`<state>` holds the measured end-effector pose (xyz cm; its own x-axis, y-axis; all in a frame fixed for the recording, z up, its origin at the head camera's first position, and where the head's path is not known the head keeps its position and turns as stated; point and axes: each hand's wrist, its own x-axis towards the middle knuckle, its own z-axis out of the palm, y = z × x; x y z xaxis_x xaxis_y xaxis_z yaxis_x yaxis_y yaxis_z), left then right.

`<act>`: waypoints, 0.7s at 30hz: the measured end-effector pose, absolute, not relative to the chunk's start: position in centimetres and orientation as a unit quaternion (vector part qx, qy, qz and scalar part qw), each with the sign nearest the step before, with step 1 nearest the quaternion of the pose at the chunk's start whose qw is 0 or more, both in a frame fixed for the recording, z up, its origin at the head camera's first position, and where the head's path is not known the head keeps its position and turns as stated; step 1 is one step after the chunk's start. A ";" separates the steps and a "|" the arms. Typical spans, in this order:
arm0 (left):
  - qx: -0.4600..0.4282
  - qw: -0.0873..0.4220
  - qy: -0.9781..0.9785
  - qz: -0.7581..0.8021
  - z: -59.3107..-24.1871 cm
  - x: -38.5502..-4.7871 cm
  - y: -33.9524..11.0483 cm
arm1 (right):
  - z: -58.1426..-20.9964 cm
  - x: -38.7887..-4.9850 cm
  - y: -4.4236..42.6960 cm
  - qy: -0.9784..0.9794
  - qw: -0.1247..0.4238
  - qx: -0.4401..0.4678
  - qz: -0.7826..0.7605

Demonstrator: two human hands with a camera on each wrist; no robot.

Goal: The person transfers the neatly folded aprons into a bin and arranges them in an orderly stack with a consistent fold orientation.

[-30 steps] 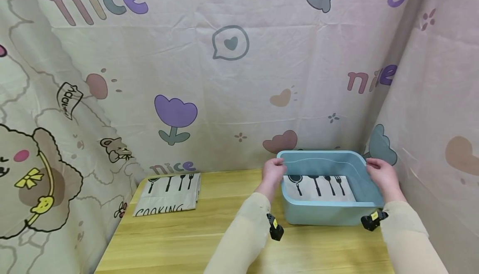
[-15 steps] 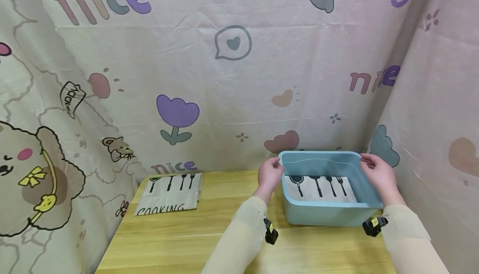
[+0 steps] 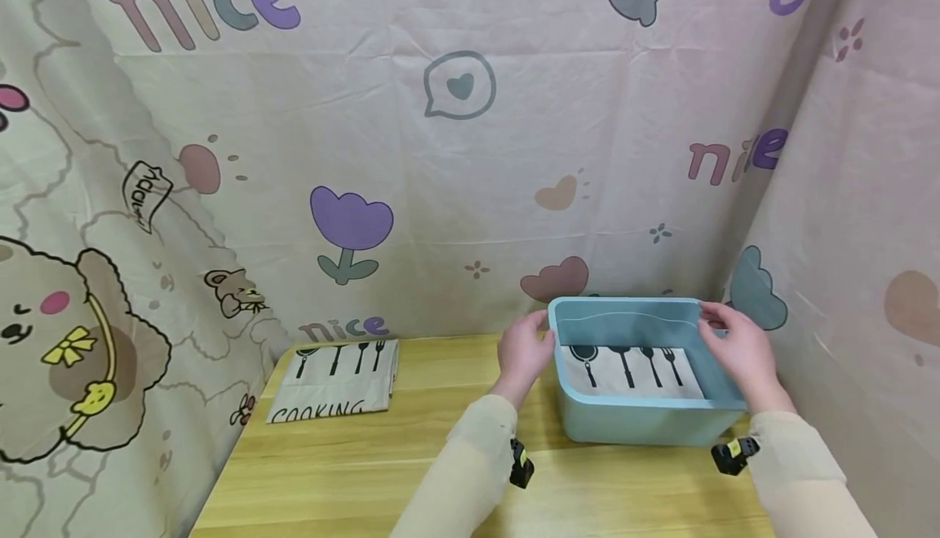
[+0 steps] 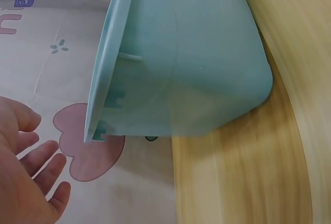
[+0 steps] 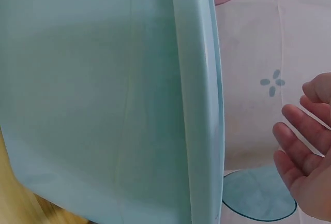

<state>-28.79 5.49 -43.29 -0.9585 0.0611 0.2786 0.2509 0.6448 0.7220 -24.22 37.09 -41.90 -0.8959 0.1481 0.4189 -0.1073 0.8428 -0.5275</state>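
A light blue plastic bin (image 3: pixel 649 424) stands on the wooden table at the right. Inside it lies a folded white cloth (image 3: pixel 639 375) printed with black kitchen utensils. Beside the bin's left rim is my left hand (image 3: pixel 523 352); the left wrist view shows its fingers (image 4: pixel 46 169) loosely bent and apart from the rim. My right hand (image 3: pixel 743 350) is over the bin's right side, overlapping the rim in the head view. In the right wrist view its fingers (image 5: pixel 302 138) are relaxed, with a gap to the rim. Neither hand holds anything.
A second folded cloth (image 3: pixel 334 383), printed with utensils and the word "COOKING", lies on the left part of the wooden table (image 3: pixel 352 473). A patterned curtain (image 3: pixel 455 179) hangs close behind the table and along both sides.
My left hand has drawn slightly left from the bin's rim. The right hand has shifted left, with its fingers spreading a little. Bin and cloths keep their places; the head view has turned slightly.
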 end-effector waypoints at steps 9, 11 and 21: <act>-0.128 0.177 -0.927 -0.304 -44.4 -28.7 3.8 | -41.8 -23.8 36.2 -0.936 0.238 0.008 0.258; -0.138 0.189 -0.931 -0.281 -44.7 -28.7 3.3 | -41.7 -23.6 36.0 -0.937 0.240 0.015 0.253; -0.154 0.233 -0.937 -0.211 -46.4 -29.0 0.6 | -41.4 -23.5 34.5 -0.940 0.240 0.046 0.238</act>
<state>-29.05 0.56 -46.37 -0.8441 0.1906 0.5012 0.3872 0.8633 0.3237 -23.54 34.48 -41.39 -0.8806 0.0281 0.4730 -0.2005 0.8824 -0.4256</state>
